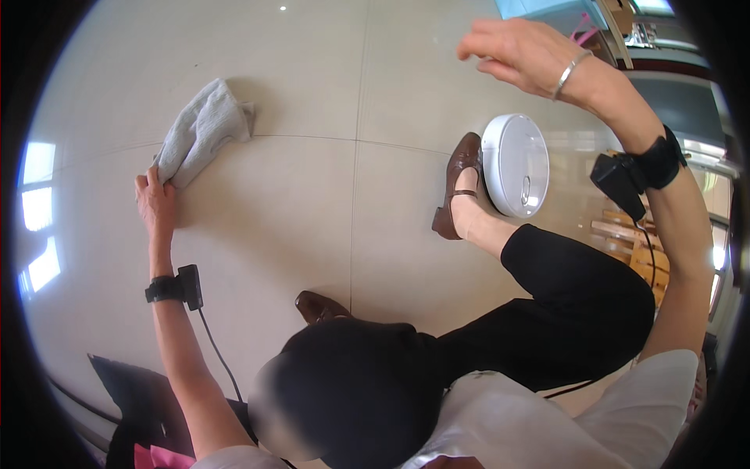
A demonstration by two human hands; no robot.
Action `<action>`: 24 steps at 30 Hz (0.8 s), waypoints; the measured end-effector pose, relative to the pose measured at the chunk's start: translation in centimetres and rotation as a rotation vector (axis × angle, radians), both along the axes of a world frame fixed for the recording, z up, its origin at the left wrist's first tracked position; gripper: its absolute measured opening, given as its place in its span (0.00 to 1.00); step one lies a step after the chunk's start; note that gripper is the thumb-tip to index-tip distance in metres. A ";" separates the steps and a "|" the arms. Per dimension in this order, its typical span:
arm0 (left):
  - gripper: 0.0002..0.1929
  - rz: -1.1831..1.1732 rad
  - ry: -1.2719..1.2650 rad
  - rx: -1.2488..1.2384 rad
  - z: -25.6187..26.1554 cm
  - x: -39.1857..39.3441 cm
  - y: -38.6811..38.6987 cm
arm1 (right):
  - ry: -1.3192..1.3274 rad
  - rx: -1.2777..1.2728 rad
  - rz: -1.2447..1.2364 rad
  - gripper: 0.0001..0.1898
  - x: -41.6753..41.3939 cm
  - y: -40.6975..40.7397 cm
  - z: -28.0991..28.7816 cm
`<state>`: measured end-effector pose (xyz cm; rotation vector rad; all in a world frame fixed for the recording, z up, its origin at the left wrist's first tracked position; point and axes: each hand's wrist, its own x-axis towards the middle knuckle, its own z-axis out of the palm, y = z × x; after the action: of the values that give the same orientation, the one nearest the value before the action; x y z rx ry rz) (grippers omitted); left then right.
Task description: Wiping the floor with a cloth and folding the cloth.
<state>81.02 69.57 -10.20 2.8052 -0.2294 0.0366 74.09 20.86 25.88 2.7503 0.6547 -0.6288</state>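
Note:
My left hand [156, 202] grips the near end of a light grey cloth [202, 132], which lies bunched on the glossy beige tile floor [304, 193]. Raised at the upper right, my right hand [510, 55] has its fingers loosely bent and apart, with nothing in them. A silver bangle [571, 74] circles that wrist. Below this hand in the picture, a round white robot vacuum [517, 166] is beside a brown leather shoe [460, 182] on my foot; it looks tilted on its edge. Each forearm wears a black strap with a small black device.
A second brown shoe [319, 306] shows at the lower middle. Wooden slatted furniture [633, 240] is at the right, and a light blue box [551, 12] at the upper right. Black cables run from the arm devices. A dark panel [135, 387] and pink material [161, 457] are at the lower left.

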 end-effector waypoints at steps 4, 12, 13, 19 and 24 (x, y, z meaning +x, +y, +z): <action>0.22 0.010 0.018 0.047 -0.6 0.0 0.6 | -0.004 -0.063 -0.141 0.09 -6.0 -6.8 0.2; 0.21 -0.032 0.013 0.047 1.1 0.0 -0.6 | 0.212 0.077 -0.761 0.10 -20.5 -18.2 -7.5; 0.20 -0.025 0.017 0.076 1.7 0.2 -0.6 | 0.232 0.147 -0.789 0.10 -21.8 -18.6 -8.9; 0.16 -0.135 0.101 0.067 0.8 0.1 2.0 | 0.160 0.421 -0.862 0.13 -25.5 -17.2 -22.0; 0.13 -0.153 0.215 -0.034 7.4 -1.3 0.2 | 0.071 0.301 -1.154 0.17 -23.5 -17.5 -26.9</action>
<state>79.75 69.73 -2.82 2.7219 -0.3858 -0.2925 50.60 3.34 -1.07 3.1899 -1.0213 -0.8545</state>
